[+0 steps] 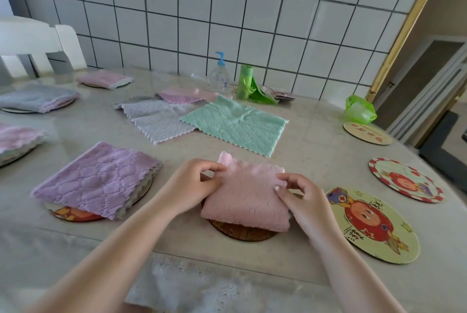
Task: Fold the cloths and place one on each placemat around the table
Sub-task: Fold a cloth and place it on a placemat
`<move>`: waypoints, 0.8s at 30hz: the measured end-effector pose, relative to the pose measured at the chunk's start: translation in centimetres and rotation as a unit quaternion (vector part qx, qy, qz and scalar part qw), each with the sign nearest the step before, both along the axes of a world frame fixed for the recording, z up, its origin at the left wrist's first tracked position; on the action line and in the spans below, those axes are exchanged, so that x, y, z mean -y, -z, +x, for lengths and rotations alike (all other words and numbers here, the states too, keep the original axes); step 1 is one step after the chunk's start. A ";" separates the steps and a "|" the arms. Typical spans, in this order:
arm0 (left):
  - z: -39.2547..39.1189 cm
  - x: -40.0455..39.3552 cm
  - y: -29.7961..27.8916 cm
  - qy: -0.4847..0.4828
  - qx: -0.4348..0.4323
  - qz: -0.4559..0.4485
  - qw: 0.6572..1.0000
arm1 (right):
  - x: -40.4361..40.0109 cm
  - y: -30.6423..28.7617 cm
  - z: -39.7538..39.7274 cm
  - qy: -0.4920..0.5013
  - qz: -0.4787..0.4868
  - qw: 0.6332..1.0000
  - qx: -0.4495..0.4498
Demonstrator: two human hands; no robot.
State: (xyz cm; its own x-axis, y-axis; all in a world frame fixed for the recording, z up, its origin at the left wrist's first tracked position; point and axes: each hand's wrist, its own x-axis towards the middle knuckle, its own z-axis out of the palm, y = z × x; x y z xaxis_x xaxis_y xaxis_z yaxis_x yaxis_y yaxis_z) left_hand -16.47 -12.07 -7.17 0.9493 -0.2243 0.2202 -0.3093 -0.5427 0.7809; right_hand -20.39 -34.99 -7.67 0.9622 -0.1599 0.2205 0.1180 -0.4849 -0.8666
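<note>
**Both hands on the pink cloth**

The left hand (194, 181) pinches the far left edge of the folded pink cloth (246, 201) with curled fingers, and the right hand (300, 199) pinches its right edge – both hold it. The cloth lies on a brown placemat (242, 233) near the table (316, 140) edge. Just left, a folded purple cloth (97, 181) covers another mat; to the right, a cartoon placemat (371, 224) is bare.

Fluffy pink cloth (246, 199), glossy table (316, 140)
</note>
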 end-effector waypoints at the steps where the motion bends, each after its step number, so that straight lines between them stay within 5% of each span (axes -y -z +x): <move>1: 0.0 0.0 0.0 -0.003 0.003 0.004 1.000 | 0.0 0.0 -0.1 -0.001 -0.011 1.000 0.005; 11: -0.2 0.3 0.7 -0.051 0.069 0.117 0.989 | -0.1 0.4 0.2 0.038 -0.151 0.985 0.070; 16: -0.1 1.9 -0.6 0.058 0.089 0.226 0.968 | -0.6 -1.6 1.4 -0.072 -0.221 0.971 -0.050; 20: 0.0 2.3 0.3 0.077 0.003 0.370 0.926 | -1.2 -1.1 1.6 -0.128 -0.378 0.901 -0.167; 24: -0.2 1.3 0.8 0.065 -0.034 0.387 0.919 | -0.7 -0.7 1.4 -0.136 -0.432 0.874 -0.174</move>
